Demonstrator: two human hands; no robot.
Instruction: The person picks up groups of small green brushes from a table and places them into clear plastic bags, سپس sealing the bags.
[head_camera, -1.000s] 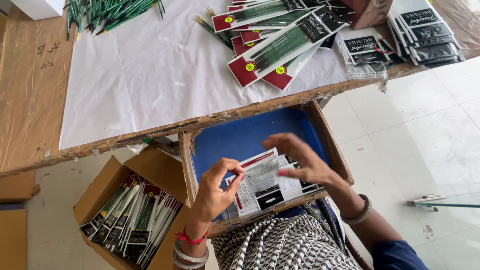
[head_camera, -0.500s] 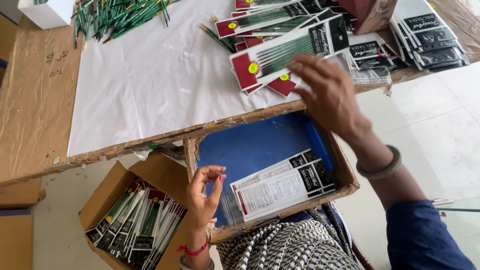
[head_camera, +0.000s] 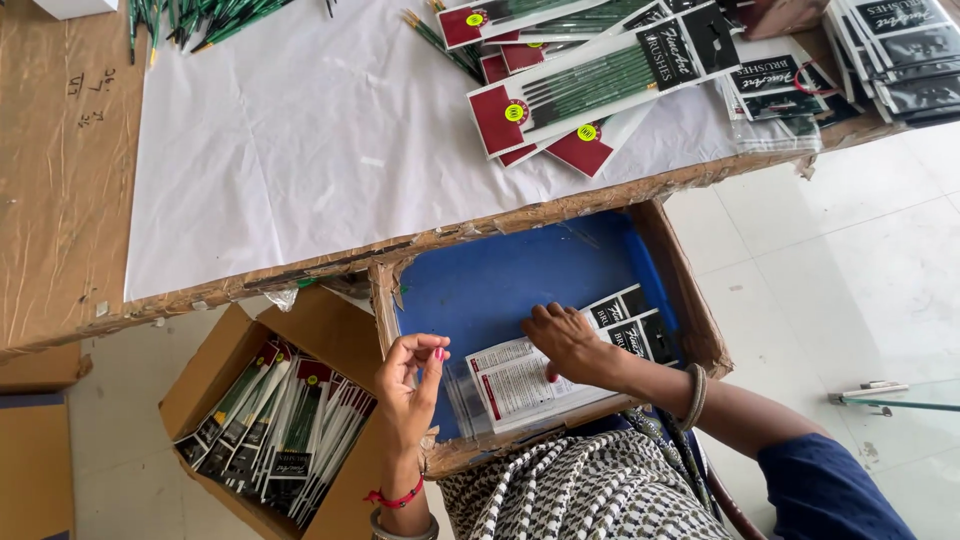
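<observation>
Now the right hand (head_camera: 570, 345) is back down in the blue-lined tray (head_camera: 500, 280), after reaching up to the packs on the surface half a second ago. It lies flat, fingers pressing on the stack of flat printed packets (head_camera: 530, 385) at the tray's near edge; not gripping. Left hand (head_camera: 412, 385) is raised beside the tray's left wall, thumb and forefinger pinched; I cannot tell on what. So another packet probably just joined the stack.

Packaging: red-and-white carded brush packs (head_camera: 590, 85) with yellow round stickers lie fanned on the white sheet (head_camera: 300, 130). Black-labelled sleeves (head_camera: 900, 50) stacked far right. Cardboard box (head_camera: 270, 420) on the floor holds more finished packs.
</observation>
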